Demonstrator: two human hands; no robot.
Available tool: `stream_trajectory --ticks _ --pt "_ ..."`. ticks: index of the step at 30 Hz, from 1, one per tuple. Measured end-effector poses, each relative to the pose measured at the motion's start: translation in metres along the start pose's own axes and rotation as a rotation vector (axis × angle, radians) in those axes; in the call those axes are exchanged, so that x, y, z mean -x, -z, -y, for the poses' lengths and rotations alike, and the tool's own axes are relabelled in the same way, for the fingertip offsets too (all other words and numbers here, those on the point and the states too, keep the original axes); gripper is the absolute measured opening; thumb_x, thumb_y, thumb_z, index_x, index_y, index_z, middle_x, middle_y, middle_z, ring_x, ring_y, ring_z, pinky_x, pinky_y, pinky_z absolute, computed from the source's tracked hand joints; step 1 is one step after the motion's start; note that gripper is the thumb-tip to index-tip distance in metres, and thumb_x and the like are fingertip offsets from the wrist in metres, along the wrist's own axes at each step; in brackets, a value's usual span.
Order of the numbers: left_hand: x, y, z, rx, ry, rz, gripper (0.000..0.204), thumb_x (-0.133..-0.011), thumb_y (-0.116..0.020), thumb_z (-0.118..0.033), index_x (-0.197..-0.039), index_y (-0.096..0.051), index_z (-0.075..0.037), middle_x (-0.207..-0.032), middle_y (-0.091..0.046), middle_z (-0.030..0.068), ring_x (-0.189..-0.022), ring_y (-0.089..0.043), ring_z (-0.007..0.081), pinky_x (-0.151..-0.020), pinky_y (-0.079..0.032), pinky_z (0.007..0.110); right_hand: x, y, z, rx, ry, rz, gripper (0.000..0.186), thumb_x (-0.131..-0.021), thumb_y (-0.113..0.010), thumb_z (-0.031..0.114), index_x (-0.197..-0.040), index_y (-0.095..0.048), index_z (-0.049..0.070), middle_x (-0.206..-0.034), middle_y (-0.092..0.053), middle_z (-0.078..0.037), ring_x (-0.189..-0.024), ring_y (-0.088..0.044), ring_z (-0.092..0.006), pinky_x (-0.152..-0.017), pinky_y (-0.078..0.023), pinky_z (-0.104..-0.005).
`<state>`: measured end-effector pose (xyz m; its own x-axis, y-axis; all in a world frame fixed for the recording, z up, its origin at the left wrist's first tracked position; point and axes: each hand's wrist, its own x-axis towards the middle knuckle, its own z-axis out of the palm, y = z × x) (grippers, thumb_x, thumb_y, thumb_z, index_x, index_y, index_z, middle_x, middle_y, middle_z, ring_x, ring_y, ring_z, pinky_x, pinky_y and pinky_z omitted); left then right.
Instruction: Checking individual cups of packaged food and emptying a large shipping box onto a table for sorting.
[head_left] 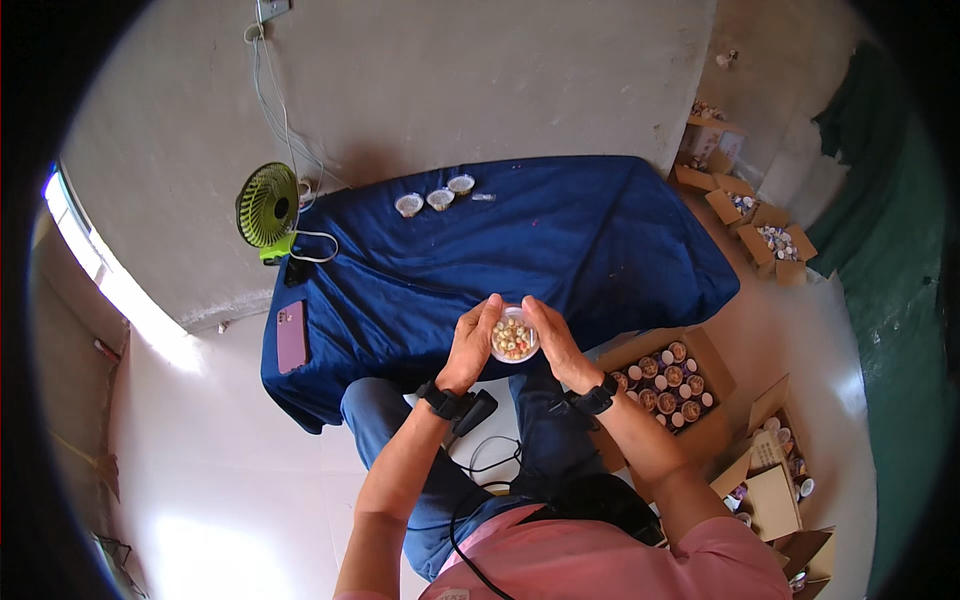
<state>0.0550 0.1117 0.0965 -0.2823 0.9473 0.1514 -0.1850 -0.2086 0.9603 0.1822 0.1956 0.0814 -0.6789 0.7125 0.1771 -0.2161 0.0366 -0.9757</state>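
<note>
Between my two hands, over the near edge of the blue-covered table [560,250], is a small round clear plastic cup [514,336] with pale ring-shaped bits and a few reddish ones inside. My left hand [473,340] grips its left side, thumb along the rim. From the right, my right hand [553,338] holds the opposite side in the same way. Whether a clear lid covers the cup I cannot make out. Farther back on the cloth, three small white-topped cups [440,199] stand in a row, with a small clear piece [484,197] beside them.
A green fan [268,205] stands at the table's left end, its cable looping over the cloth. Nearer lies a purple phone [291,337]. An open carton [670,390] of cups sits by my right leg. Several more cartons [777,242] line the right side near a green curtain [885,220].
</note>
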Motion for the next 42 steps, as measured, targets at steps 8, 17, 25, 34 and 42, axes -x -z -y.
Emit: stream_trajectory --ticks 8,17,25,34,42 --pt "0.005 -0.032 0.002 -0.001 -0.041 -0.168 0.048 -0.100 -0.037 -0.041 -0.102 -0.061 0.000 -0.090 -0.063 0.0054 -0.083 -0.059 0.0115 -0.076 -0.047 0.026 0.022 -0.002 -0.003 -0.064 0.175 -0.244 0.039 -0.098 -0.044 0.040 -0.085 -0.054 0.005 -0.077 -0.050 0.001 -0.074 -0.045 -0.0082 -0.066 -0.039 -0.0264" --pt "-0.002 -0.041 -0.003 -0.112 0.087 0.012 0.055 -0.099 -0.036 -0.045 -0.101 -0.062 0.003 -0.090 -0.064 0.0068 -0.084 -0.060 0.0130 -0.077 -0.047 0.026 0.034 0.014 0.010 -0.223 0.018 -0.174 0.038 -0.094 -0.051 0.043 -0.089 -0.059 0.006 -0.080 -0.056 0.001 -0.071 -0.051 -0.0046 -0.059 -0.042 -0.0211" --pt "0.000 -0.041 0.010 -0.234 -0.024 -0.064 0.048 -0.100 -0.038 -0.037 -0.091 -0.063 0.003 -0.083 -0.063 0.0076 -0.077 -0.056 0.0129 -0.071 -0.045 0.028 0.026 0.023 -0.003 -0.173 0.011 -0.105 0.043 -0.094 -0.049 0.048 -0.089 -0.059 0.006 -0.081 -0.056 0.001 -0.072 -0.051 -0.0051 -0.062 -0.042 -0.0229" --pt "0.003 -0.047 0.026 -0.061 0.014 -0.189 0.053 -0.100 -0.035 -0.045 -0.098 -0.062 0.001 -0.087 -0.064 0.0053 -0.079 -0.060 0.0140 -0.077 -0.048 0.027 0.033 0.003 0.005 -0.361 -0.189 -0.298 0.044 -0.095 -0.048 0.048 -0.093 -0.059 0.006 -0.083 -0.057 0.002 -0.075 -0.052 -0.0050 -0.066 -0.042 -0.0209" --pt "0.011 -0.030 0.006 -0.286 0.013 -0.101 0.048 -0.100 -0.039 -0.038 -0.096 -0.062 0.004 -0.084 -0.062 0.0057 -0.079 -0.055 0.0112 -0.071 -0.045 0.027 0.030 0.014 -0.001 -0.292 -0.106 0.016 0.043 -0.094 -0.049 0.048 -0.093 -0.058 0.006 -0.089 -0.056 0.001 -0.081 -0.051 -0.0048 -0.072 -0.042 -0.0217"
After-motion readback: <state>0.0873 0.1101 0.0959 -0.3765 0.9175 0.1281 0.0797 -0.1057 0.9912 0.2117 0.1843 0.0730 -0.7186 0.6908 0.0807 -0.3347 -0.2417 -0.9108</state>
